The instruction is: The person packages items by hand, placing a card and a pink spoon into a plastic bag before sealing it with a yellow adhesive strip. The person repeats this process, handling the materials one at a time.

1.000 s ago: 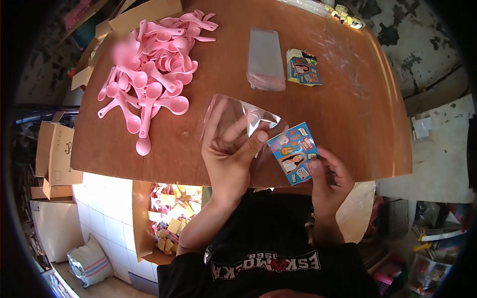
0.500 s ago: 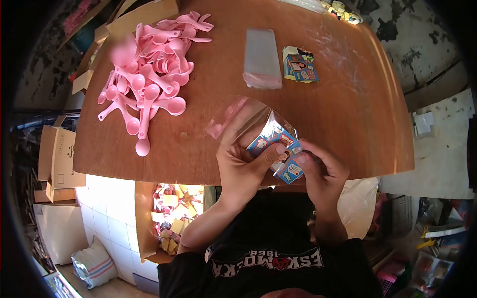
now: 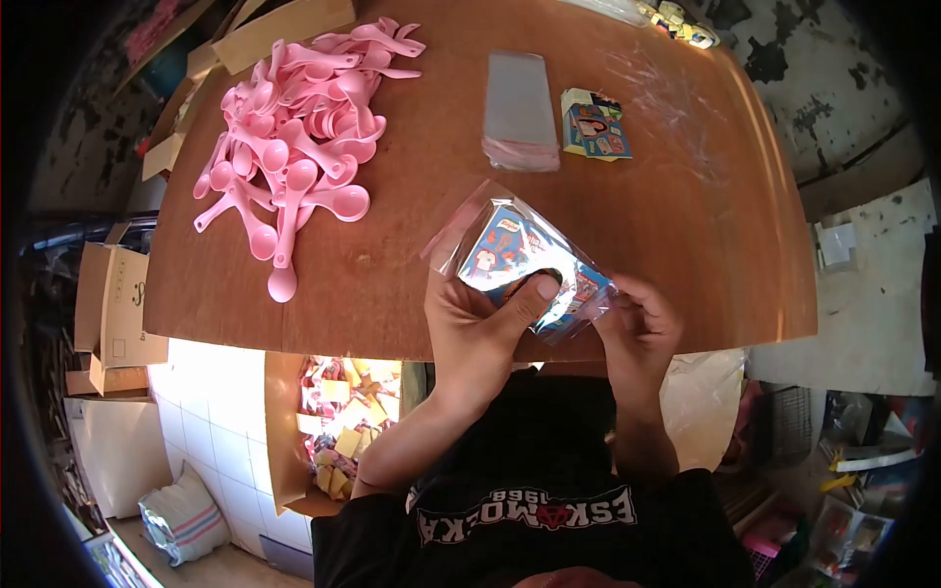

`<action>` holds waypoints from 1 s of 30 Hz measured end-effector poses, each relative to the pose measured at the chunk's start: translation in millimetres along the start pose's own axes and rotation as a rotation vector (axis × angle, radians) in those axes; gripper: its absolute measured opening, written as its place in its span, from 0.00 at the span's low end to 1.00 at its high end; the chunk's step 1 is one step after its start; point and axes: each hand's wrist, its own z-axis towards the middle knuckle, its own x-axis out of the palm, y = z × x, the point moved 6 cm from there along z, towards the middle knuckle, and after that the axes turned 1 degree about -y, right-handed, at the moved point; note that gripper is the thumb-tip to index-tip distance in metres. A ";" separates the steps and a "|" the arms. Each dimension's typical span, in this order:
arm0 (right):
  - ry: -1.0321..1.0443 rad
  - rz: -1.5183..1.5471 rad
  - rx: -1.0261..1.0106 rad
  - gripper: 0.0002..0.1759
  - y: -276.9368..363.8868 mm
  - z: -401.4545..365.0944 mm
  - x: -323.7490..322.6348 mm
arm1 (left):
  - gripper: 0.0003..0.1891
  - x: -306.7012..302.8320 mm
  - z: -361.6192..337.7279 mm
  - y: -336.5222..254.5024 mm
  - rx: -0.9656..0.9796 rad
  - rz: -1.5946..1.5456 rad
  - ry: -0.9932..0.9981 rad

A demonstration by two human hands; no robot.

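Note:
A clear plastic bag with a blue printed card inside it is held over the near edge of the table. My left hand is closed on the bag and card, its thumb lying across the front. At the bag's lower right corner, my right hand pinches the plastic with thumb and fingers. Glare hides part of the card's print. Farther up the table lie a stack of clear bags and, beside it, a small pile of printed cards.
A heap of pink measuring spoons covers the left part of the brown table. Below the table edge stands an open carton filled with colourful pieces. Another cardboard box is at the far left, above a white sack.
The card now lies deeper and flatter inside the bag, with more of its printed face showing. My right hand has shifted from the card to the bag's corner.

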 end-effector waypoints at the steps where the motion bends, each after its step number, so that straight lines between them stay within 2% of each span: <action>1: -0.038 -0.030 -0.042 0.14 3.2 0.7 0.7 | 0.32 0.0 -1.0 -0.6 0.058 0.034 0.016; 2: -0.076 -0.060 -0.084 0.13 6.0 0.9 0.2 | 0.35 0.9 -2.5 -2.0 0.116 0.068 0.032; 4: -0.066 -0.082 -0.070 0.12 3.5 -3.3 0.9 | 0.37 1.2 -4.5 -1.0 0.106 0.090 0.006; 6: -0.058 -0.106 -0.056 0.12 3.7 -6.7 3.7 | 0.26 4.3 -5.2 0.5 0.065 0.047 -0.002; 7: -0.099 -0.041 -0.007 0.11 3.2 -7.4 5.5 | 0.24 5.9 -7.3 -0.3 0.112 0.038 -0.024; 10: -0.125 0.053 0.079 0.09 -1.3 -8.3 9.0 | 0.25 11.0 -12.5 3.9 0.027 0.061 0.006; 11: -0.134 0.079 0.071 0.09 -1.3 -7.6 10.3 | 0.25 8.1 -12.3 8.7 0.078 0.093 0.021; 16: -0.131 0.183 0.120 0.08 -2.3 -8.8 13.6 | 0.24 9.1 -17.4 7.0 0.058 0.043 0.033; 21: -0.082 0.209 0.187 0.12 -11.7 -5.1 13.7 | 0.26 10.5 -19.0 7.3 0.024 -0.008 0.100; 28: -0.025 0.259 0.313 0.09 -17.4 -5.8 17.7 | 0.30 6.1 -17.0 18.0 -0.189 -0.140 0.140; 30: -0.015 0.289 0.333 0.10 -19.4 -6.8 18.3 | 0.32 7.7 -18.6 20.3 -0.280 -0.175 0.209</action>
